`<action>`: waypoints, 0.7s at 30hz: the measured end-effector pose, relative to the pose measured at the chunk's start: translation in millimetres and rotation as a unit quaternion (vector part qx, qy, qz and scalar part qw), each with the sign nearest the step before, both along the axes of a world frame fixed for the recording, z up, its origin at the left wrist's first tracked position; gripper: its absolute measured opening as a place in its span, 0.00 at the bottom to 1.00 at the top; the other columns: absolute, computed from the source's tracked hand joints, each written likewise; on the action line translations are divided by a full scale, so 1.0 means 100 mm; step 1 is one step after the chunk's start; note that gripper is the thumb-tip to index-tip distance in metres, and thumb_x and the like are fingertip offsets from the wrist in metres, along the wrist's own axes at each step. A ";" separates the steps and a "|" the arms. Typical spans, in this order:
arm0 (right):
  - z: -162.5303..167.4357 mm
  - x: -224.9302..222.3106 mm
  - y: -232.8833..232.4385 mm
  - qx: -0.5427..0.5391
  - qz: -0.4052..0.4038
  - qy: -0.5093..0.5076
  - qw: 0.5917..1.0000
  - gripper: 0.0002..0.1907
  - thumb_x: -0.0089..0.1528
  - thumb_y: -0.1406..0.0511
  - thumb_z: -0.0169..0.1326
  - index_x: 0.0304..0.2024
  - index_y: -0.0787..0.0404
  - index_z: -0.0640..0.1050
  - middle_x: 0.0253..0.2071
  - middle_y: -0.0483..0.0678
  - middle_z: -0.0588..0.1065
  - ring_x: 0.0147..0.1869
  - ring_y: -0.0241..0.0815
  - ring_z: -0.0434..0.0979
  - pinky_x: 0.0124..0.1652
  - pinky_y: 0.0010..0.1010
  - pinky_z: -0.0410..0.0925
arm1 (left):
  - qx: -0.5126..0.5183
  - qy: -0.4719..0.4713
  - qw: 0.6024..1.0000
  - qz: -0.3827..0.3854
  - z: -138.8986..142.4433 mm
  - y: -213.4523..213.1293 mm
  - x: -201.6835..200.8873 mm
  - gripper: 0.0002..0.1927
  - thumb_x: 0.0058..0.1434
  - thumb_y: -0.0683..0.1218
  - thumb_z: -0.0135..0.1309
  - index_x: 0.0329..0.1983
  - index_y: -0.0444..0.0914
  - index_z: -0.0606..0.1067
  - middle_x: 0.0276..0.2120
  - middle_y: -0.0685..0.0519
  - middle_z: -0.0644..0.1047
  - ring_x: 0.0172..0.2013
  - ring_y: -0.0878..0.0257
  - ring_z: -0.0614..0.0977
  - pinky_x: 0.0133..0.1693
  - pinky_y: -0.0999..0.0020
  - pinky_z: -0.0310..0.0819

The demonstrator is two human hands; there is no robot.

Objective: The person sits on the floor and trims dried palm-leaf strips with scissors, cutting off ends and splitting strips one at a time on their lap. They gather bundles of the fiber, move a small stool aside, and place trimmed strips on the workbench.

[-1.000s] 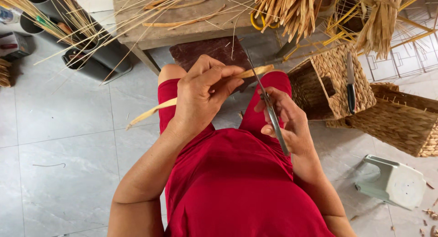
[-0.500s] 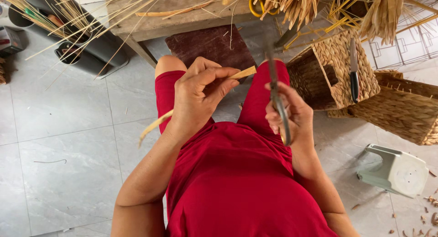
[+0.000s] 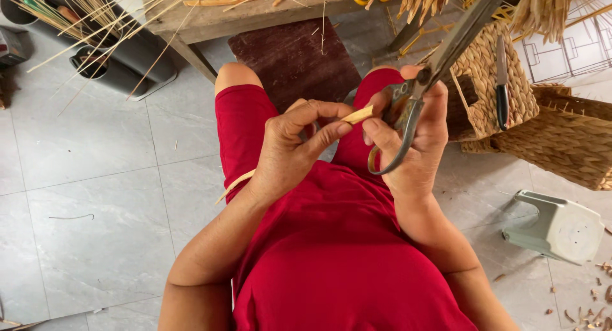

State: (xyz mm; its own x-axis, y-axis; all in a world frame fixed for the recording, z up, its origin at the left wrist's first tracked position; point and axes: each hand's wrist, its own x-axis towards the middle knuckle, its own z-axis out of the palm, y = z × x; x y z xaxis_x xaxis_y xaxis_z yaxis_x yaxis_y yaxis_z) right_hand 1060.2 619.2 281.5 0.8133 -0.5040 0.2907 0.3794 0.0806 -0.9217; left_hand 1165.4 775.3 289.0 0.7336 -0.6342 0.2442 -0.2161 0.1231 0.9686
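Looking down from the head view, one left hand [image 3: 290, 149] pinches one flat cane strip [image 3: 357, 115], its fingers [image 3: 319, 136] clamped together on the pale tip; the strip's other end shows below the wrist, over the red-clothed lap. One right hand [image 3: 411, 136] touches that same tip with a fingertip while its fingers are closed around the handles of one pair of metal shears [image 3: 424, 82], blades pointing up and away. Two woven baskets [image 3: 561, 140] sit on the tiled floor to the right, one knife [image 3: 502, 82] stuck upright in the nearer. One wooden bench [image 3: 255, 12] carries loose straw ahead. One pale plastic stool [image 3: 558, 228] lies tipped over nearby.
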 end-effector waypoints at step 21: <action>-0.07 0.15 0.13 0.012 0.067 0.073 0.995 0.30 0.66 0.79 0.61 0.68 0.61 0.68 0.44 0.48 0.77 0.48 0.34 0.78 0.51 0.24 0.73 | -0.023 0.044 0.996 0.072 -0.09 0.17 -0.11 0.08 0.66 0.40 0.62 0.45 0.34 0.75 0.36 0.57 0.81 0.38 0.73 0.83 0.40 0.77 0.82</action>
State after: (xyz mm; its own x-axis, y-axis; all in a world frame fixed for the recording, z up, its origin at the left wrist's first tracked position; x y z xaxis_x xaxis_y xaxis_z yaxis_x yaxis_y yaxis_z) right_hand 1075.1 632.3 274.3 0.9066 -0.3932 0.1529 0.2251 0.1443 -0.9636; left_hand 1154.1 792.5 280.2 0.8362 -0.5105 0.2006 -0.1486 0.1412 0.9788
